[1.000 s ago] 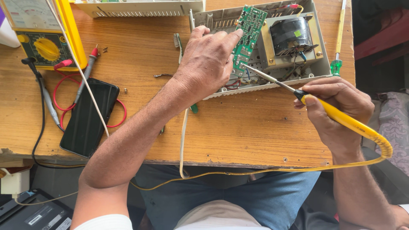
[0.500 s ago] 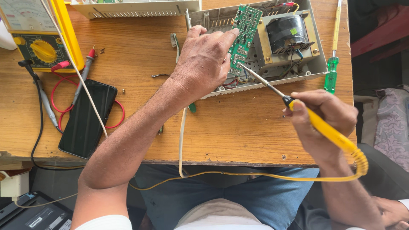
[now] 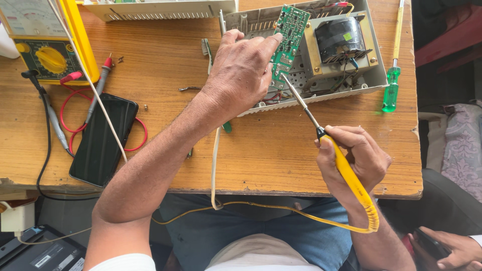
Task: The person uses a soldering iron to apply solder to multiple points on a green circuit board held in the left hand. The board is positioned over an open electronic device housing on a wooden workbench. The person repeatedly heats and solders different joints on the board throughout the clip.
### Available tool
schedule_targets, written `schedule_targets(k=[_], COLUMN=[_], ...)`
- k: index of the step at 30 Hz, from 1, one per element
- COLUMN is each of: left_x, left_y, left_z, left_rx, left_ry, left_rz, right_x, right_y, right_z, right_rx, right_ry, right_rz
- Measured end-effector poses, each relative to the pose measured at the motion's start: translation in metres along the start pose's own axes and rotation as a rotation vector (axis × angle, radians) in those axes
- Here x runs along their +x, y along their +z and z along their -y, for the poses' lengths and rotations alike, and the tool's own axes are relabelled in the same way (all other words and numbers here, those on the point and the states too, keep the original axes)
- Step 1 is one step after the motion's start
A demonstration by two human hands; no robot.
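While your left hand (image 3: 241, 70) pinches the green circuit board (image 3: 287, 37) upright, your right hand (image 3: 357, 156) grips the yellow soldering iron (image 3: 346, 170), its tip touching that board.

A worn wooden surface (image 3: 281, 160) fills the view, its front edge chipped at the right corner, lit evenly by soft daylight. Below its left corner, a dim floor (image 3: 65, 216) shows grey. To the right sits a dark red piece of furniture (image 3: 447, 45) and patterned grey fabric (image 3: 464, 145).
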State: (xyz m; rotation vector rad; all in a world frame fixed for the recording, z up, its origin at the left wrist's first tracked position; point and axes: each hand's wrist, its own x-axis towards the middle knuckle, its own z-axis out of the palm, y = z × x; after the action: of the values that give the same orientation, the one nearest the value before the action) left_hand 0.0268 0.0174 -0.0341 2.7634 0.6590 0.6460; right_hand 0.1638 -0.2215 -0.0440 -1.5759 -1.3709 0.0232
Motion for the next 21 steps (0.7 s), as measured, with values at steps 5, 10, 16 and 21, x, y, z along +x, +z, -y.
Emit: schedule_targets(k=[5,10,16,21], left_x=[0.001,0.001,0.001,0.001], left_y=[0.001,0.000,0.001,0.003], left_z=[-0.001,-0.002,-0.003,-0.001], left_rx=[0.012,-0.007,0.024,0.021], left_ry=[-0.016,-0.028,-0.017,-0.009], left_rz=[0.016,0.027,0.018,0.012], right_x=[0.001,0.005,0.011,0.018], right_y=[-0.008,-0.016,-0.019,-0.024], right_z=[-0.002,-0.006,-0.007,0.000], right_rx=[0.055,-0.038,-0.039,-0.087], right_ry=[0.055,0.028,-0.047,-0.113], right_rz=[0.036,0.059,0.090,0.166])
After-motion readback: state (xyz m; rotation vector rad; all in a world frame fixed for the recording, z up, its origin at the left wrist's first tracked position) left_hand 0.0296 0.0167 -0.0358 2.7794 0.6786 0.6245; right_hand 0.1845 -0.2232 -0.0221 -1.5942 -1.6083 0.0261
